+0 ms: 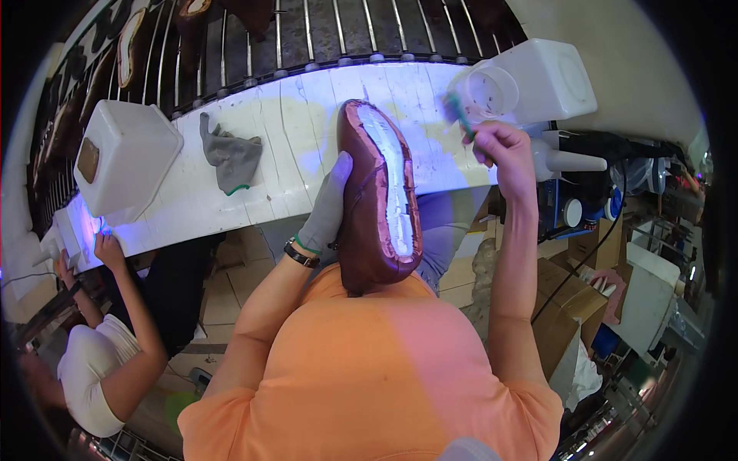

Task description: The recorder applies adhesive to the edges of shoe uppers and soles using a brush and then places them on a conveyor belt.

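My left hand (326, 209), in a grey glove, grips the side of a brown leather shoe upper (358, 207) stretched over a last. Its underside is turned up, showing a pale strip along the middle and a rough pinkish margin around it. The heel end points toward my orange shirt. In the bare fingers of my right hand (501, 150) is a small brush (460, 114) with a green handle, pinched near its end. The brush head is blurred, close to the rim of a round translucent tub (493, 91); I cannot tell whether they touch.
A loose grey glove (228, 157) lies on the white bench (288, 107). White plastic canisters stand at its left (129, 157) and right (547, 81). Beyond runs a metal roller rack (307, 34) with more brown uppers. Another person (96, 369) works at left; cardboard boxes (569, 300) sit right.
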### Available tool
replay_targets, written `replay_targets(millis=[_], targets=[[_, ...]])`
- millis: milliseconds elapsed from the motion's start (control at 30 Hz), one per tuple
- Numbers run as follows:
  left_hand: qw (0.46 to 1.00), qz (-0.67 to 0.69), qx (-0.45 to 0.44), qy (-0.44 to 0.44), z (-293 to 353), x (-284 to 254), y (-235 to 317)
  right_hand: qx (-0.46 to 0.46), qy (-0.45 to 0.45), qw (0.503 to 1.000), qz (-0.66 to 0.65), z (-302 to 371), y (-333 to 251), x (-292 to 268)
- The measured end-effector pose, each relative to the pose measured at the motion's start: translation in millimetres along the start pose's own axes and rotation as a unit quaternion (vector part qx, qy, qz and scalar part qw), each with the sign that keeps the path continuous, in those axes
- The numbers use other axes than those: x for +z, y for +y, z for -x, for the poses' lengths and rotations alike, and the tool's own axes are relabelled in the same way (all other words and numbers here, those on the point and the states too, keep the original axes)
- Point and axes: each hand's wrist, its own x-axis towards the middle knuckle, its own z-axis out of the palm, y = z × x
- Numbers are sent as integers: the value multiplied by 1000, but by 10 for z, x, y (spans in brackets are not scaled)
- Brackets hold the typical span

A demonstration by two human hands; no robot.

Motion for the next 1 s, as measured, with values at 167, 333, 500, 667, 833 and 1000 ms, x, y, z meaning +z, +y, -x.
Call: replay_targets(millis=[167, 333, 500, 667, 833, 1000], targets=[[999, -11, 39, 14, 31, 62, 32, -18, -128, 984, 121, 102, -220, 327], [998, -29, 60, 3, 35, 77, 38, -22, -100, 977, 189, 2, -168, 515], [997, -33, 72, 8, 72, 116, 80, -10, -102, 942, 319, -335, -224, 661], [996, -50, 74, 28, 51, 42, 30, -52, -85, 902, 420, -794, -106, 772], [995, -50, 73, 38, 42, 26, 14, -49, -214, 926, 306, -1082, -28, 637], [995, -62, 74, 16, 29, -4, 26, 24, -300, 919, 254, -1007, -286, 551]])
